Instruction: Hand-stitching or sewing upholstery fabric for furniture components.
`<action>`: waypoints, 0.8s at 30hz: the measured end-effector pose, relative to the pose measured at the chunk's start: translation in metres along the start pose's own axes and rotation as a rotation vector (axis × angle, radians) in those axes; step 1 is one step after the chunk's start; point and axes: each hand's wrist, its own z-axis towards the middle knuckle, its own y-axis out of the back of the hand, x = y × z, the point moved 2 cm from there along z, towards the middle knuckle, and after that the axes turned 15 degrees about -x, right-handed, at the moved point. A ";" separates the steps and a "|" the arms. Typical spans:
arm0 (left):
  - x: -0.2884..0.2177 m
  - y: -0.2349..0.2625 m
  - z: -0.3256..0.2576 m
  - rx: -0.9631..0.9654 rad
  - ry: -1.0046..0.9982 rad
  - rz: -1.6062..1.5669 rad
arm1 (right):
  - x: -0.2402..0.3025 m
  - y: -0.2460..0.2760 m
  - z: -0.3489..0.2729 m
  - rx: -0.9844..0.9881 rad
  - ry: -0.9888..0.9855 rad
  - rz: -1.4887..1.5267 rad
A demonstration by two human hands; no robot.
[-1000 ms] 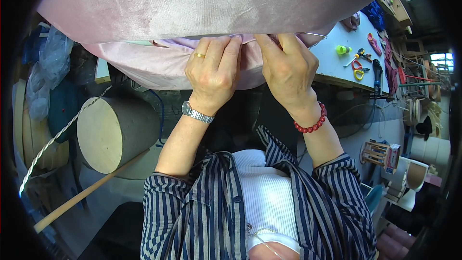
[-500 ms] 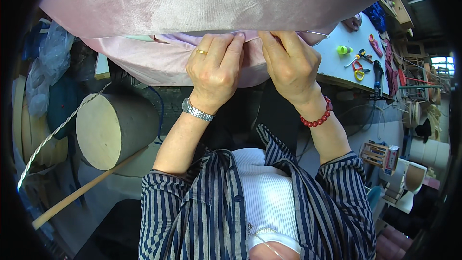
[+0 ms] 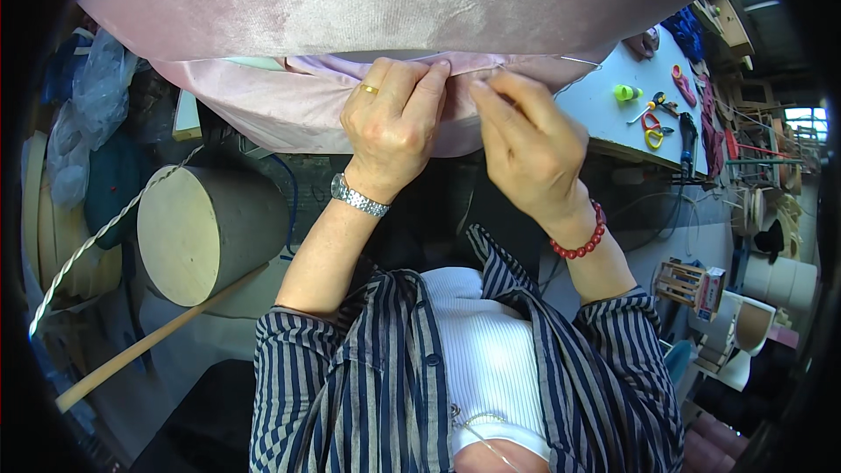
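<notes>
A large cushion-like piece in pink velvet (image 3: 377, 4) bulges across the top. Below it hangs a looser pink fabric edge (image 3: 254, 105), with a gap of lilac and pale green lining between the two. My left hand (image 3: 390, 118) is closed on this fabric edge, thumb and fingers pinching the fold by the gap. To its right, my right hand (image 3: 533, 140) is in a pinch just in front of the cloth; whatever lies between its fingertips is too small to make out. A thin metal pin or wire (image 3: 580, 61) sticks out of the seam at the right.
On the white table (image 3: 604, 118) at right lie red-and-yellow scissors (image 3: 653, 130), a lime-green spool-like item (image 3: 625, 93) and several tools. At left are a big cylinder (image 3: 188, 232), a wooden stick (image 3: 158, 342), a twisted white cord (image 3: 105, 236) and plastic bags (image 3: 92, 96).
My right hand has drawn back from the seam, down and slightly right, still pinched. My left hand keeps its hold on the fabric almost unmoved.
</notes>
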 end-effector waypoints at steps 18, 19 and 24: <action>0.000 0.001 0.003 0.132 -0.018 -0.043 | 0.013 -0.015 -0.031 0.298 -0.168 -0.141; 0.001 0.000 0.003 0.130 -0.018 -0.040 | 0.011 -0.012 -0.030 0.297 -0.166 -0.140; -0.001 0.005 0.003 0.167 -0.087 0.014 | 0.005 0.001 -0.017 0.261 -0.282 0.120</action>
